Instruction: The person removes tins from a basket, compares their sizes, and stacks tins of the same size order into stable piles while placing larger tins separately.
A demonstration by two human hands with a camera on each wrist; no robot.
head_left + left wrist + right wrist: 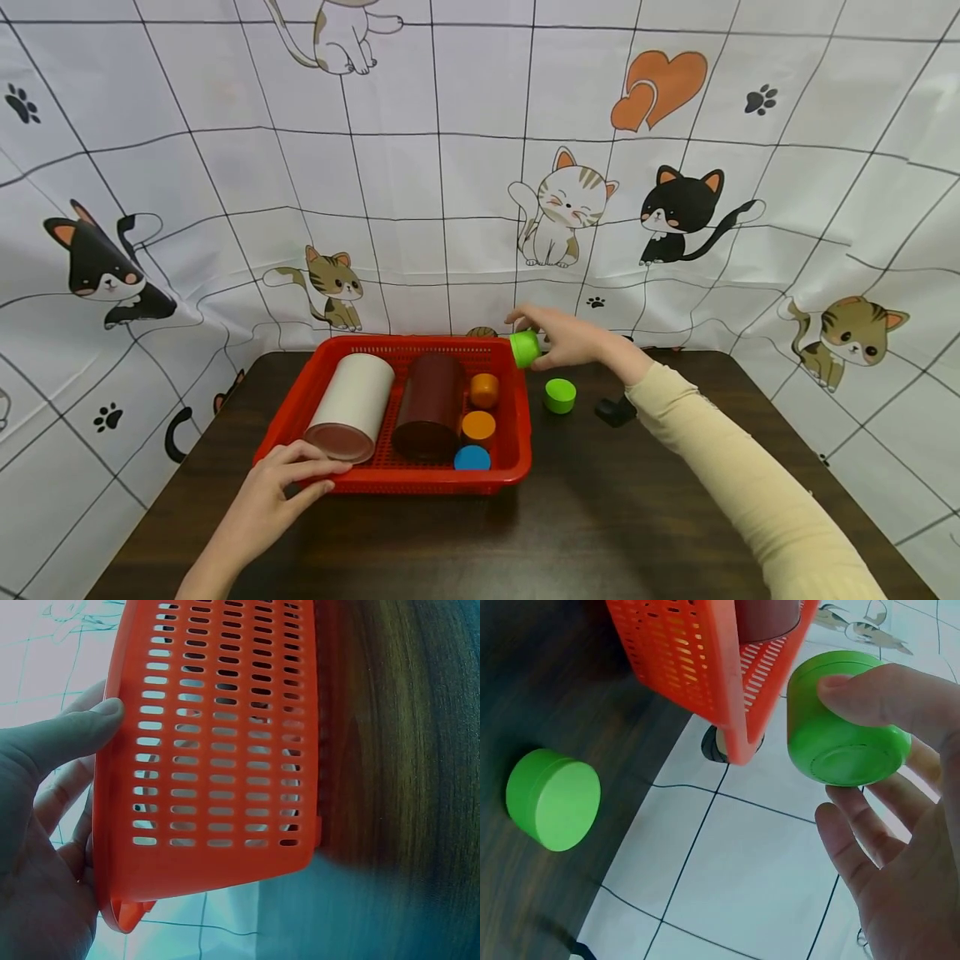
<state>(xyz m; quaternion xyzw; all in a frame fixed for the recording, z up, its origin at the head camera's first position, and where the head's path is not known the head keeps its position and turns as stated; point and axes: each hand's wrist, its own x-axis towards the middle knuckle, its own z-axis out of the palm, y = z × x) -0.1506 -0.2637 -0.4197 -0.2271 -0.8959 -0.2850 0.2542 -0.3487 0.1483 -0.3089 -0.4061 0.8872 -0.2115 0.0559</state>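
Note:
Near its front left corner, the red plastic basket (390, 477) has my left hand (273, 487) on its rim. In the left wrist view the thumb (97, 724) lies outside the rim and the fingers go behind it. My right hand (573, 337) pinches a small green round container (840, 720) above the basket's back right corner, tilted. A second green round container (559, 397) stands on the table right of the basket. Inside lie a white cylinder (352, 400), a dark brown cylinder (431, 404), two orange containers (478, 427) and a blue one (472, 458).
The dark wooden table (600, 517) reaches back to a white sheet (480, 167) printed with cats and grid lines. A small black object (615, 412) lies on the table by the right forearm, partly hidden by the sleeve.

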